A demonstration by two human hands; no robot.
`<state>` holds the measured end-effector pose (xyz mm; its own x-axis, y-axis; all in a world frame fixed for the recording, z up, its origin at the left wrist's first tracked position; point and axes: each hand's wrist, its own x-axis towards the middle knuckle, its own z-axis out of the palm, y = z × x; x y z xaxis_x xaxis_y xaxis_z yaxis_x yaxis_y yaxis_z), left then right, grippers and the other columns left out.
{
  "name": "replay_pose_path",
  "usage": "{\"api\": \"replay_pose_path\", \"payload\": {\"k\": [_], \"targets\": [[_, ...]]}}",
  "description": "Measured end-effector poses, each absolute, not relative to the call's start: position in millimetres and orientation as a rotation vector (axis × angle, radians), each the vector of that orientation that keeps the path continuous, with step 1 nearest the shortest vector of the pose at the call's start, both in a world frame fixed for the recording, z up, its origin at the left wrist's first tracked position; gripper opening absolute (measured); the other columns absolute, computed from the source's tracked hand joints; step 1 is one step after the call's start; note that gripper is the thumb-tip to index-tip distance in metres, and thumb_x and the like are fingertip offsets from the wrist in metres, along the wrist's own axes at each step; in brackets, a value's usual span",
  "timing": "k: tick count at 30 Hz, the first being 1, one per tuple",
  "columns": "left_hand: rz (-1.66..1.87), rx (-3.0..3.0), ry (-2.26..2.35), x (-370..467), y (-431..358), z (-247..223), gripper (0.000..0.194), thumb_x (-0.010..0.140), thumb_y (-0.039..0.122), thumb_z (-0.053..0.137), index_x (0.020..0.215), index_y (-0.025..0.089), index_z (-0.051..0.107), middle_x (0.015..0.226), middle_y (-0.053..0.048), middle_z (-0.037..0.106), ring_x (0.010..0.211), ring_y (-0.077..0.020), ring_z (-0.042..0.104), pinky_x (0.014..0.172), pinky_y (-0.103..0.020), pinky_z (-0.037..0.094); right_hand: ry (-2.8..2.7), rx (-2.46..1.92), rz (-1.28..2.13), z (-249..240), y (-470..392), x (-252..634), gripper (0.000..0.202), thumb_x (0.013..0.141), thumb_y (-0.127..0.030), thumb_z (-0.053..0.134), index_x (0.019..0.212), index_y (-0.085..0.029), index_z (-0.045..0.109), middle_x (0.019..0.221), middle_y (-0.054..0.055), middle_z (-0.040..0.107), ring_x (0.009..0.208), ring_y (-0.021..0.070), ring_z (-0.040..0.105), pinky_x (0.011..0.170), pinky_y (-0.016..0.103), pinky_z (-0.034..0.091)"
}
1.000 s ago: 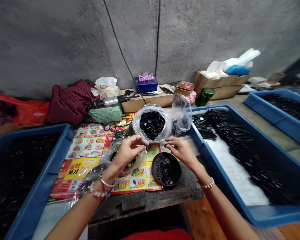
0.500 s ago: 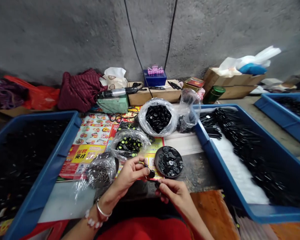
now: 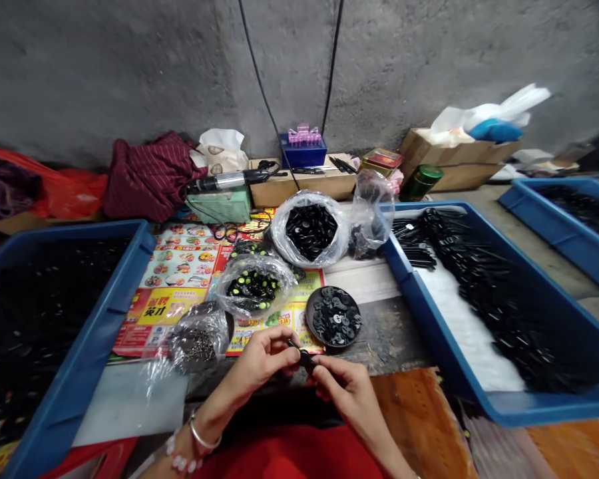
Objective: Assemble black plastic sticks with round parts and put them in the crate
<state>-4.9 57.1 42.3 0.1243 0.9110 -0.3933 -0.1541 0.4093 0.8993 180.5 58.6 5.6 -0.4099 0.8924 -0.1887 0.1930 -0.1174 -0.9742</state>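
Near the table's front edge, my left hand (image 3: 268,356) pinches a small black part (image 3: 304,359). My right hand (image 3: 340,380) is closed on the other side of it, and the pieces in the two hands touch. Whether they are joined cannot be made out. Just beyond my right hand sits a round dish (image 3: 335,317) of flat black pieces. An open plastic bag (image 3: 254,286) of black pieces with yellow-green dots lies behind my left hand. Farther back is a bag (image 3: 310,229) of glossy black pieces.
Blue trays of black parts stand at the left (image 3: 142,249) and right (image 3: 439,326), with another (image 3: 534,206) at far right. A plastic bag (image 3: 198,342) of small metal pieces lies left of my hands. Behind are a green box (image 3: 219,205) and a cardboard box (image 3: 442,156).
The parts in my two hands, apart before, have come together as my hands closed in on each other. The whole view has shifted slightly.
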Motion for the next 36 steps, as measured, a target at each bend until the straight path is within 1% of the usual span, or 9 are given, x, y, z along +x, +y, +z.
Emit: {"api": "replay_pose_path", "payload": {"k": [4, 9, 18, 25, 28, 30, 32, 33, 36], "targets": [[0.933, 0.873, 1.222, -3.5, 56.3, 40.8, 0.028, 0.067, 0.036, 0.077, 0.076, 0.013, 0.064, 0.056, 0.003, 0.06, 0.049, -0.0095, 0.052, 0.05, -0.02, 0.041, -1.676, -1.212, 1.459, 8.0, 59.0, 182.4, 0.038, 0.089, -0.045, 0.054, 0.083, -0.014, 0.076, 0.063, 0.006, 0.069, 0.051, 0.0173, 0.061, 0.048, 0.023, 0.046], [0.968, 0.802, 1.242, -0.5, 53.4, 36.4, 0.028, 0.065, 0.036, 0.078, 0.076, 0.014, 0.064, 0.055, 0.002, 0.061, 0.047, -0.011, 0.053, 0.048, -0.021, 0.043, -1.756, -1.179, 1.342, 12.0, 59.5, 183.0, 0.031, 0.09, -0.037, 0.053, 0.085, -0.016, 0.075, 0.068, 0.007, 0.071, 0.052, 0.018, 0.061, 0.048, 0.023, 0.046], [0.989, 0.731, 1.275, 5.2, 51.9, 40.2, 0.025, 0.06, 0.031, 0.079, 0.071, 0.014, 0.064, 0.052, 0.003, 0.06, 0.045, -0.0109, 0.054, 0.046, -0.021, 0.044, -1.812, -1.18, 1.348, 13.4, 61.6, 183.7, 0.03, 0.091, -0.033, 0.052, 0.08, -0.016, 0.073, 0.065, 0.006, 0.07, 0.053, 0.0183, 0.061, 0.049, 0.024, 0.043], [0.941, 0.815, 1.342, 11.5, 48.4, 38.7, 0.013, 0.064, 0.022, 0.07, 0.074, 0.015, 0.065, 0.053, 0.002, 0.062, 0.046, -0.0116, 0.054, 0.048, -0.022, 0.043, -1.881, -1.153, 1.303, 17.3, 63.1, 183.1, 0.034, 0.091, -0.032, 0.05, 0.068, -0.017, 0.071, 0.059, 0.005, 0.068, 0.052, 0.0178, 0.061, 0.049, 0.024, 0.041], [0.931, 0.835, 1.325, 12.1, 48.1, 37.8, 0.012, 0.066, 0.023, 0.068, 0.075, 0.016, 0.064, 0.056, 0.003, 0.061, 0.048, -0.0119, 0.054, 0.049, -0.022, 0.044, -1.803, -1.18, 1.415, 16.4, 63.7, 183.1, 0.038, 0.091, -0.038, 0.051, 0.068, -0.017, 0.073, 0.06, 0.005, 0.069, 0.051, 0.0173, 0.06, 0.047, 0.023, 0.042], [0.901, 0.885, 1.322, 9.8, 48.4, 39.6, 0.01, 0.068, 0.022, 0.066, 0.076, 0.017, 0.064, 0.059, 0.003, 0.061, 0.05, -0.0121, 0.054, 0.049, -0.022, 0.043, -1.703, -1.188, 1.57, 15.0, 63.8, 183.2, 0.042, 0.09, -0.044, 0.052, 0.068, -0.016, 0.074, 0.06, 0.005, 0.07, 0.049, 0.0159, 0.059, 0.047, 0.023, 0.043], [0.831, 1.015, 1.331, 5.4, 48.8, 44.1, 0.008, 0.071, 0.018, 0.062, 0.078, 0.018, 0.065, 0.064, 0.002, 0.063, 0.055, -0.0134, 0.056, 0.052, -0.022, 0.043, -1.579, -1.182, 1.74, 13.5, 63.6, 183.2, 0.044, 0.088, -0.049, 0.055, 0.07, -0.014, 0.074, 0.061, 0.004, 0.069, 0.047, 0.0135, 0.056, 0.047, 0.022, 0.042], [0.784, 1.113, 1.337, 2.6, 48.9, 47.1, 0.01, 0.073, 0.016, 0.061, 0.08, 0.018, 0.067, 0.069, 0.001, 0.066, 0.06, -0.0147, 0.059, 0.056, -0.022, 0.045, -1.525, -1.175, 1.811, 12.7, 63.4, 183.0, 0.044, 0.086, -0.051, 0.056, 0.071, -0.014, 0.074, 0.061, 0.003, 0.069, 0.046, 0.0123, 0.055, 0.046, 0.021, 0.041], [0.659, 1.435, 1.338, -5.5, 48.8, 55.5, 0.022, 0.073, 0.011, 0.062, 0.09, 0.022, 0.072, 0.087, -0.001, 0.073, 0.082, -0.0192, 0.064, 0.076, -0.025, 0.045, -1.443, -1.139, 1.937, 11.3, 62.9, 181.7, 0.045, 0.083, -0.055, 0.059, 0.072, -0.013, 0.073, 0.061, 0.002, 0.066, 0.045, 0.0099, 0.052, 0.045, 0.019, 0.038]]}}
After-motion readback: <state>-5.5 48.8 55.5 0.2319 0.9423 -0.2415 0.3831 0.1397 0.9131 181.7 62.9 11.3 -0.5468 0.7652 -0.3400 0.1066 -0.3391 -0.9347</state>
